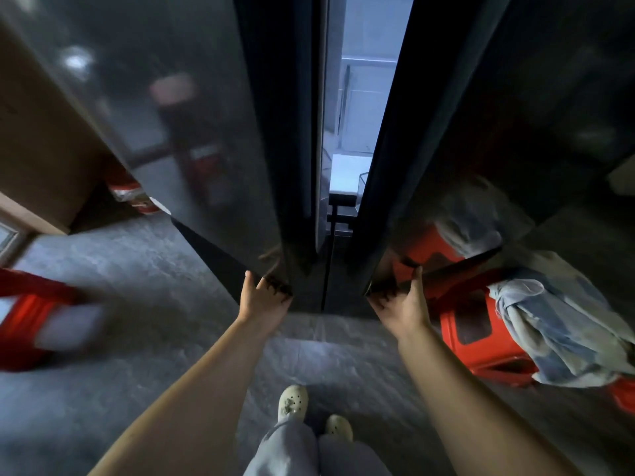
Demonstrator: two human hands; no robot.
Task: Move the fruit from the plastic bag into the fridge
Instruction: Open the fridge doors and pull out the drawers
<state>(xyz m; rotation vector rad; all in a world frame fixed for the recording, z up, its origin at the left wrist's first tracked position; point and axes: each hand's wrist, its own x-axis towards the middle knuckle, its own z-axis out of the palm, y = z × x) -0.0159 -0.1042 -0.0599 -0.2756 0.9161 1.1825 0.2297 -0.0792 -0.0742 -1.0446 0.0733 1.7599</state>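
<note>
A dark glossy two-door fridge fills the view. My left hand grips the bottom edge of the left door, fingers curled under it. My right hand grips the bottom edge of the right door the same way. The doors stand slightly apart, and a narrow gap shows the lit white interior with shelves. A light plastic bag lies on a red stool to the right, behind the right door's corner. No fruit is visible.
Grey stone floor lies below. A second red stool stands at the far left, blurred. A wooden cabinet is left of the fridge, with a red and white package at its base. My feet in pale clogs stand close to the fridge.
</note>
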